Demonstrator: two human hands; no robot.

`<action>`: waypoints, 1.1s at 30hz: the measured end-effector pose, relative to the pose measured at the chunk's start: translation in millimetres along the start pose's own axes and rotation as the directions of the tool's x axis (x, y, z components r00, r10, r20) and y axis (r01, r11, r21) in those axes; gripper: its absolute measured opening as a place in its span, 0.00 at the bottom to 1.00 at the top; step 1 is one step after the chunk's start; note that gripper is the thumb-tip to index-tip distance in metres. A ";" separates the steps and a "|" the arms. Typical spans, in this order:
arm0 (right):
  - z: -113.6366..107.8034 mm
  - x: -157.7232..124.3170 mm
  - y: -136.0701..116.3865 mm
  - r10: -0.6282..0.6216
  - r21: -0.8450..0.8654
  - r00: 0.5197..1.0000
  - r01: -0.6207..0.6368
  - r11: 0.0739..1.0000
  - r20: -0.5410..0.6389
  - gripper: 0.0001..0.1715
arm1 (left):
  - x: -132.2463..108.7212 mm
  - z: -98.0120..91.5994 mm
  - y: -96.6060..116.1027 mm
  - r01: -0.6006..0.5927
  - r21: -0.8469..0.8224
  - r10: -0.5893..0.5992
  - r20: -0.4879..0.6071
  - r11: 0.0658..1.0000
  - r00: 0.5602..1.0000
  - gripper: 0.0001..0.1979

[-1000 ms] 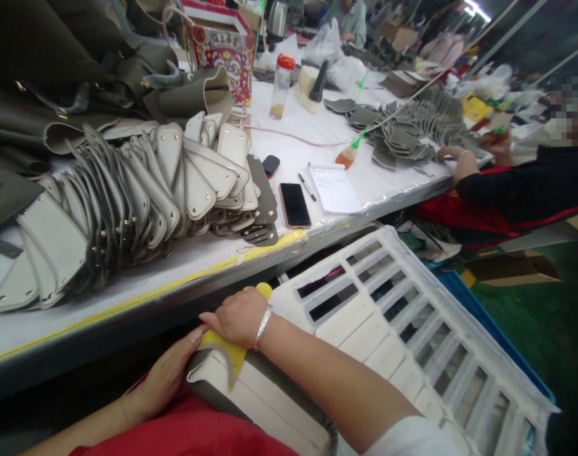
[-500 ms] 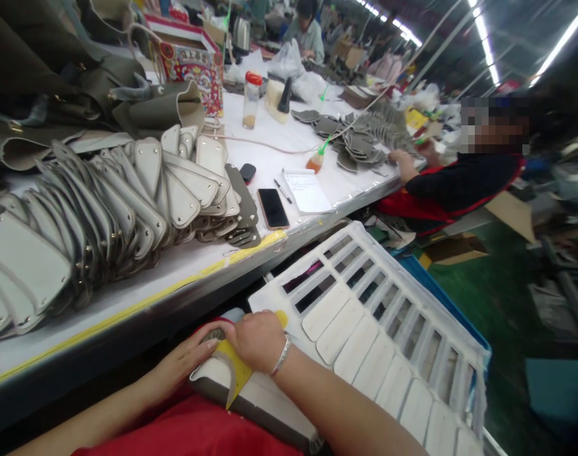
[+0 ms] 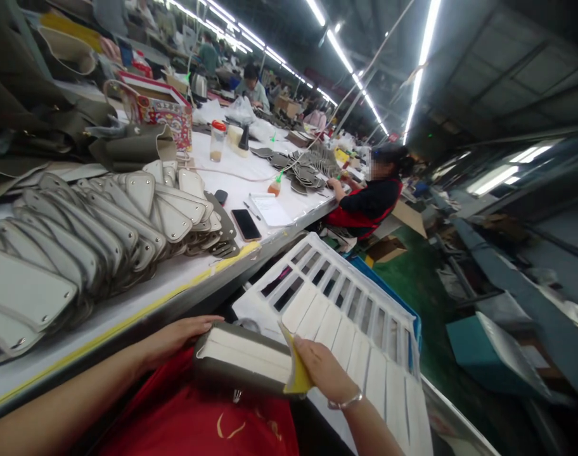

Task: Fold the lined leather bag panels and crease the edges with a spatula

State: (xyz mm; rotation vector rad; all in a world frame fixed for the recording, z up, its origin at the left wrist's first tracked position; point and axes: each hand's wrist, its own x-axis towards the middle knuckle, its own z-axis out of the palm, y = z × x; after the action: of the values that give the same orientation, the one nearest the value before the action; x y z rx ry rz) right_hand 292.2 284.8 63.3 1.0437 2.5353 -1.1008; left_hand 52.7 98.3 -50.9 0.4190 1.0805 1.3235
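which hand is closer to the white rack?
Right. The right hand holds the yellow piece and overlaps the rack in view; the left hand is farther off, left of the rack, at the left end of the dark block.

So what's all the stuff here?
boxy piece: 1, dark and cream, lower centre
curved piece: 1, yellow, boxy piece's right end
flaps: many, grey, on table
rack: 1, white, centre
strips: several, cream, on rack
phone: 1, black, on table
pen: 1, dark, beside phone
notepad: 1, white, beside pen
bottle: 1, orange, behind notepad
jar: 1, clear, on table
box: 1, red, behind flaps
co-worker: 1, dark and red clothes, at table
small pieces: many, grey, by co-worker
left hand: 1, bare, at boxy piece
right hand: 1, bare, holding curved piece
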 end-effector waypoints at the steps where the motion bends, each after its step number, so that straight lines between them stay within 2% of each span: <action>1: 2.1 -8.4 2.4 0.004 0.085 1.000 -0.004 0.996 0.004 0.38 | -0.8 -1.0 -0.8 -0.008 -0.002 0.008 0.015 1.000 1.000 0.26; 5: 16.1 -27.1 5.1 0.019 0.309 1.000 -0.011 0.951 -0.024 0.34 | -2.6 -0.9 -3.1 -0.033 0.015 0.033 0.022 0.999 0.999 0.27; 8: 24.8 -29.8 3.0 0.040 0.381 0.997 -0.014 0.924 -0.060 0.33 | -0.7 7.4 -2.4 -0.037 0.060 0.042 -0.077 0.998 0.996 0.26; 11: 29.9 -30.3 -0.7 -0.015 0.439 0.997 0.049 0.897 -0.082 0.30 | 2.7 23.1 -0.6 -0.014 0.109 0.032 -0.169 0.994 0.985 0.25; 15: 39.9 -31.9 -10.2 -0.112 0.553 0.994 0.094 0.828 -0.002 0.24 | 3.3 41.2 4.8 0.005 0.188 0.040 -0.237 0.982 0.971 0.25; 18: 55.6 -32.4 -18.3 -0.154 0.671 0.987 0.079 0.737 0.053 0.24 | -3.0 39.4 17.2 0.043 0.281 0.030 -0.251 0.959 0.967 0.20; 19: 61.5 -32.7 -20.2 -0.156 0.683 0.987 0.086 0.725 0.042 0.23 | -6.4 35.9 22.7 0.072 0.313 0.009 -0.252 0.947 0.968 0.18; 21: 71.8 -34.6 -21.9 -0.148 0.602 0.988 0.146 0.785 -0.047 0.19 | -14.0 28.0 32.5 0.148 0.363 -0.051 -0.262 0.920 0.964 0.17; 23: 78.1 -38.3 -21.1 -0.166 0.450 0.974 0.218 0.866 -0.153 0.15 | -20.9 23.5 36.7 0.218 0.391 -0.113 -0.273 0.894 0.955 0.24; 25: 80.7 -42.9 -19.1 -0.157 0.395 0.967 0.227 0.890 -0.203 0.15 | -25.1 25.0 33.3 0.259 0.350 -0.176 -0.252 0.900 0.952 0.33; 27: 82.0 -46.8 -17.4 -0.094 0.479 0.974 0.184 0.858 -0.207 0.17 | -25.9 30.7 23.9 0.274 0.203 -0.233 -0.204 0.940 0.951 0.38; 30: 86.4 -48.4 -17.1 0.008 0.656 0.983 0.116 0.746 -0.183 0.20 | -21.8 38.2 7.6 0.237 -0.027 -0.238 -0.171 0.971 0.956 0.33; 33: 95.4 -45.6 -19.8 0.056 0.774 0.988 0.075 0.628 -0.141 0.22 | -15.4 40.6 -2.6 0.162 -0.108 -0.181 -0.200 0.981 0.963 0.23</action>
State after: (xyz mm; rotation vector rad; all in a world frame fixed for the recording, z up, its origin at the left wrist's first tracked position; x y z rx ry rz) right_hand 302.8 184.3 26.2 1.3087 2.1243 -2.3257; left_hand 89.1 96.3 -27.3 0.1153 1.1974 1.2759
